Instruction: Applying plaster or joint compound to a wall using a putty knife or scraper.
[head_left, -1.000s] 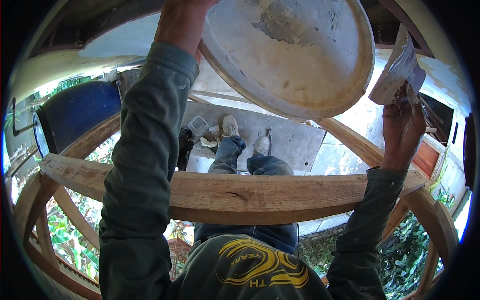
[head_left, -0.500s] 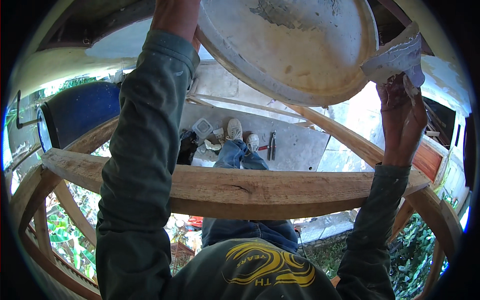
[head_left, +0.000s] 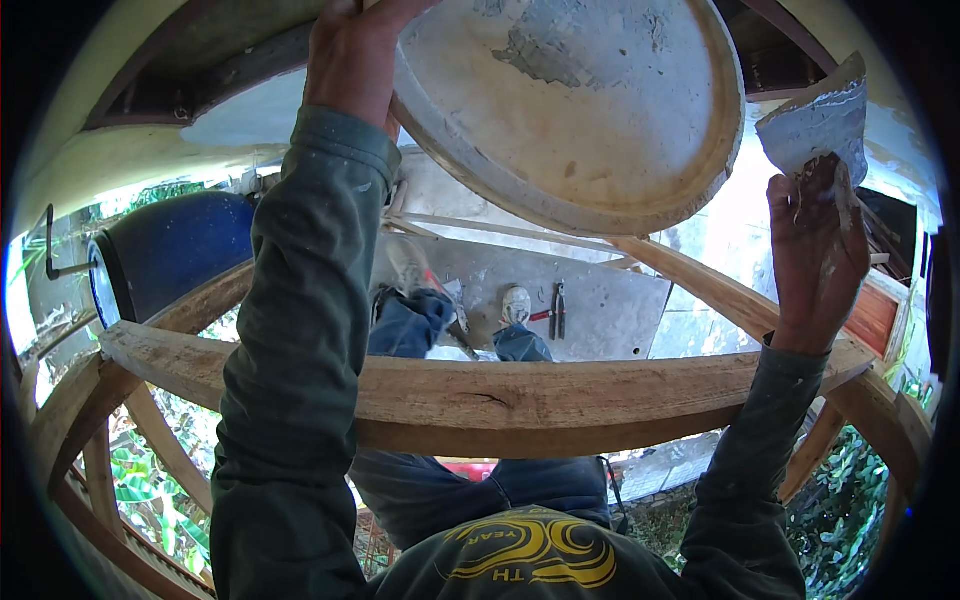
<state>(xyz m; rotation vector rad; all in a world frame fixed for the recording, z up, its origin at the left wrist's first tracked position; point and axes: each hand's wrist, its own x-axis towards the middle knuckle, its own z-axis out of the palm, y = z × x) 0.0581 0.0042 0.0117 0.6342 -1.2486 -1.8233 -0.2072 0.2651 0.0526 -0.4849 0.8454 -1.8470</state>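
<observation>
Grasps pale round lid (head_left: 600,130) by its L rim w/ L hand (head_left: 355,65), up at top edge of view. Can't tell exact finger placement there: fingertips partly hidden or cut off by frame. Holds lid in upper mid of view, beyond wooden beam (head_left: 560,395), broad face w/ raised rim turned to camera. Shows grey flaky patch nr top of that face, plus brownish staining along R & btm of rim.

Grips grey curved sheet (head_left: 825,115) w/ R hand (head_left: 818,250), fingers bent onto its lower end, whitish residue on both sheet & skin. Keeps sheet raised just R of lid, apart from it, w/ narrow gap btwn in view.

Wears dk green sleeves (head_left: 300,280), also top w/ yellow print (head_left: 540,550) & blue jeans (head_left: 410,325). Has both arms reaching fwd past beam, L sleeve crossing in front of its L part, R sleeve nr its R end. Has pale shoes (head_left: 516,305) over grey slab (head_left: 610,320), L one blurred. Next to R shoe, shows dk-handled pliers (head_left: 558,310) w/ red piece just beside.

At far L, shows blue drum (head_left: 185,250) w/ crank on its end; below it, curved timber (head_left: 70,420) meeting beam's L end. At lower R, shows green foliage (head_left: 845,510) behind more timber.
</observation>
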